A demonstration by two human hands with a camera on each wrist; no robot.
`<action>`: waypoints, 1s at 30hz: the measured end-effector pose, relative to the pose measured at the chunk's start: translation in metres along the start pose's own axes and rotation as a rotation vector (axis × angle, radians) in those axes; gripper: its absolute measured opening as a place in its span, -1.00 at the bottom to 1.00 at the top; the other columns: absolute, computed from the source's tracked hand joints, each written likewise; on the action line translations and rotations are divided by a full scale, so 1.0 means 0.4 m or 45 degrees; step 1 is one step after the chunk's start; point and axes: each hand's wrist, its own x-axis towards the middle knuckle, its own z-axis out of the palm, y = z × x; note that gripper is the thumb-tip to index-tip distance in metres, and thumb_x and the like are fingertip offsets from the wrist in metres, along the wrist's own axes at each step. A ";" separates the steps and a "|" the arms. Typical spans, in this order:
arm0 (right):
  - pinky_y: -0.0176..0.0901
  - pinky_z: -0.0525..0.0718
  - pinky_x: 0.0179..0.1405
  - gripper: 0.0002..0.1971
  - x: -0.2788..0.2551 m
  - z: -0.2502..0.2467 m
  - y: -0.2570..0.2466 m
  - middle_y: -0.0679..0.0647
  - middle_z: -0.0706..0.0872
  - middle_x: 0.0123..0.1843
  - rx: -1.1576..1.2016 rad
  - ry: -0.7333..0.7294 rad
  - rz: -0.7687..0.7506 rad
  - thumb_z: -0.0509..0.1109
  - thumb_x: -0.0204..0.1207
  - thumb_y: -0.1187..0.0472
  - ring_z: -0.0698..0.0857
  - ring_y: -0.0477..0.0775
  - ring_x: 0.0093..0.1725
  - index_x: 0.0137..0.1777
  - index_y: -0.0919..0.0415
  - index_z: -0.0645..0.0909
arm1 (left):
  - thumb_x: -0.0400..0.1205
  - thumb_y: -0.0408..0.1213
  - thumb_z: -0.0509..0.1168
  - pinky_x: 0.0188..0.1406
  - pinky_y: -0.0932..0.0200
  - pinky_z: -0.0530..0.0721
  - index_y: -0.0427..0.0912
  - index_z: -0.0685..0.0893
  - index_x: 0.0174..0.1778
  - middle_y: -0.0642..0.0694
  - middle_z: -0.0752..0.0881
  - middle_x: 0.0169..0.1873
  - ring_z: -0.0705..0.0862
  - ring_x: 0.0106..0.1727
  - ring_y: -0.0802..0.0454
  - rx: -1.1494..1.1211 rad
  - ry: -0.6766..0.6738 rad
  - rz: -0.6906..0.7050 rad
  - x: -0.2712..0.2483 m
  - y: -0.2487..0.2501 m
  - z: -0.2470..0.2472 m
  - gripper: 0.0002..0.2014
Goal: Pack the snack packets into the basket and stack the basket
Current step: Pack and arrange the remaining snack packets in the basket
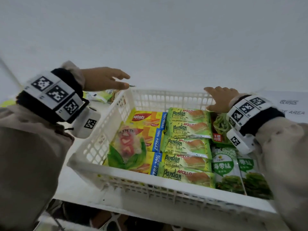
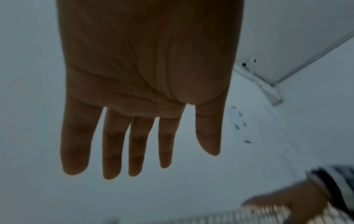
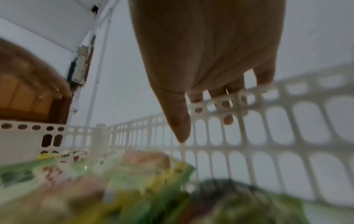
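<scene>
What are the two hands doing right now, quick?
Left hand: open, fingers straight and spread, holding nothing.
Right hand: fingers hooked over the far rim of the white plastic lattice basket, gripping it.

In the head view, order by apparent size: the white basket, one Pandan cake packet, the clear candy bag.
1. White basket, clearly largest.
2. Clear candy bag.
3. Pandan cake packet, looking somewhat smaller than the bag; the margin is modest.

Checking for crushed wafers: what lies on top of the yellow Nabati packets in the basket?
A clear bag with green and red print lies across the Nabati packets, covering their left parts. Anything beneath them is hidden.
</scene>
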 end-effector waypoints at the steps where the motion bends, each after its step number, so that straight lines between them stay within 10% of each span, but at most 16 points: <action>1: 0.10 0.29 0.47 -0.25 -0.004 -0.017 -0.004 0.14 0.25 0.59 0.007 -0.062 0.012 0.24 0.57 -0.10 0.33 0.21 0.53 0.63 0.02 -0.09 | 0.62 -0.05 0.25 0.05 0.28 0.43 0.01 0.40 0.46 0.09 0.47 0.32 0.44 0.40 0.03 0.002 -0.033 -0.058 -0.009 -0.024 0.016 -0.53; 15: -0.09 0.54 0.27 -0.39 -0.132 -0.158 -0.468 0.19 0.64 0.31 0.193 -0.373 -0.520 0.21 0.56 -0.17 0.62 0.19 0.27 0.38 0.34 0.50 | 0.67 -0.19 0.19 0.58 0.09 0.07 -0.24 -0.11 0.62 -0.17 -0.08 0.64 -0.02 0.64 -0.05 0.092 -0.149 -0.008 0.086 -0.176 0.179 -0.27; 19: -0.36 0.49 -0.48 -0.54 -0.116 -0.099 -0.569 0.04 0.52 -0.39 0.157 -0.573 -0.419 0.23 0.56 -0.17 0.49 -0.03 -0.42 -0.37 0.20 0.48 | 0.66 -0.27 0.14 0.61 -0.05 0.04 -0.14 -0.15 0.63 -0.15 -0.07 0.64 -0.04 0.65 -0.05 -0.034 -0.126 0.004 0.092 -0.193 0.197 -0.29; 24: -0.45 0.26 -0.78 -0.46 -0.123 -0.078 -0.614 -0.01 0.34 -0.62 0.047 -0.607 -0.345 0.31 0.52 -0.14 0.28 -0.03 -0.55 -0.52 0.21 0.29 | 0.69 -0.34 0.05 0.60 0.03 -0.02 -0.10 -0.18 0.63 -0.14 -0.14 0.64 -0.09 0.65 -0.05 -0.242 -0.146 0.012 0.080 -0.194 0.205 -0.34; 30: -0.34 0.38 -0.46 -0.71 -0.107 -0.053 -0.599 -0.06 0.39 -0.38 0.234 -0.460 -0.243 0.46 0.47 0.13 0.36 -0.13 -0.45 -0.32 0.04 0.36 | 0.69 -0.37 0.04 0.56 0.05 0.01 -0.11 -0.19 0.63 -0.15 -0.16 0.63 -0.10 0.65 -0.10 -0.303 -0.141 0.049 0.072 -0.192 0.201 -0.33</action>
